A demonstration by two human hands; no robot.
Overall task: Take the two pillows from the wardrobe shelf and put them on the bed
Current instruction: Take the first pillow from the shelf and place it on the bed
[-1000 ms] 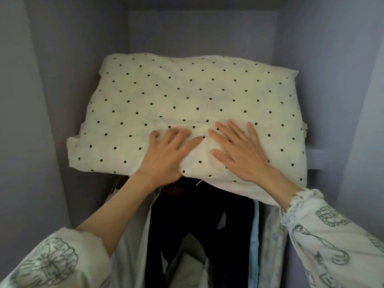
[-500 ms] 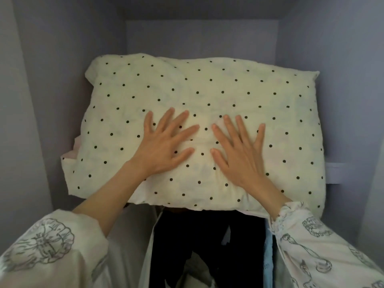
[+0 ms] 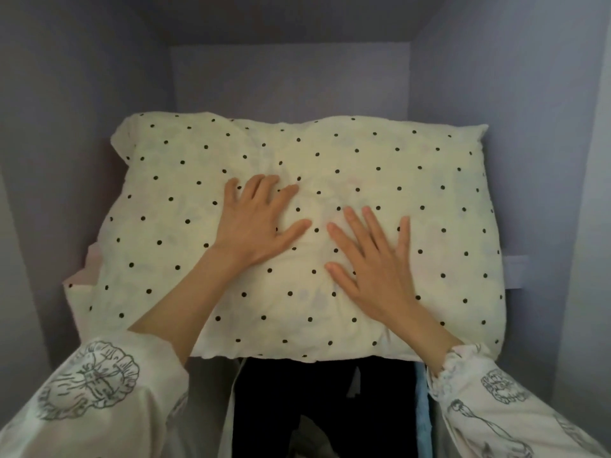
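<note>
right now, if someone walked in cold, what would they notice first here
The big cream pillow with black dots fills the wardrobe shelf, its front edge hanging over dark clothes below. Both hands lie flat on top near its middle, fingers spread: the left hand a little further in, the right hand nearer. A pale pink edge shows under the pillow's left side.
</note>
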